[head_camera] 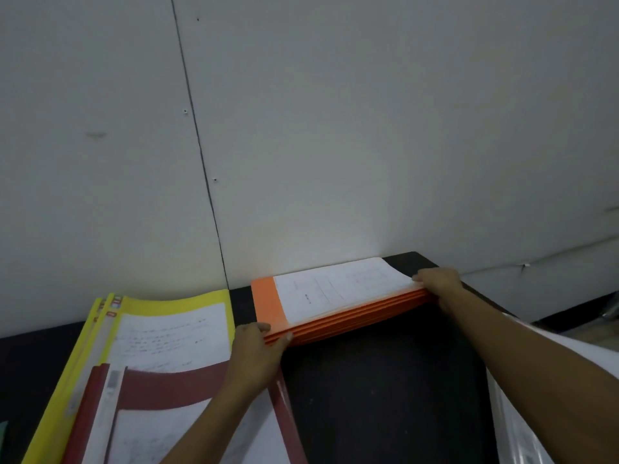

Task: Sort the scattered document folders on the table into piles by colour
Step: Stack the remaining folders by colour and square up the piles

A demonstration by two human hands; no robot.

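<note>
A stack of orange folders (268,303) with a clear cover over white paper lies at the back of the black table (385,380), against the wall. My left hand (258,349) grips the stack's near left corner, thumb on top. My right hand (438,283) holds its right end, fingers curled over the edge. To the left lies a pile of yellow folders (174,301), and a dark red folder pile (174,383) overlaps its near part.
A white or clear folder (512,413) lies at the table's right edge under my right forearm. A bit of green shows at the far left edge (2,440). The grey wall (301,128) stands right behind the table. Bare black tabletop lies between my arms.
</note>
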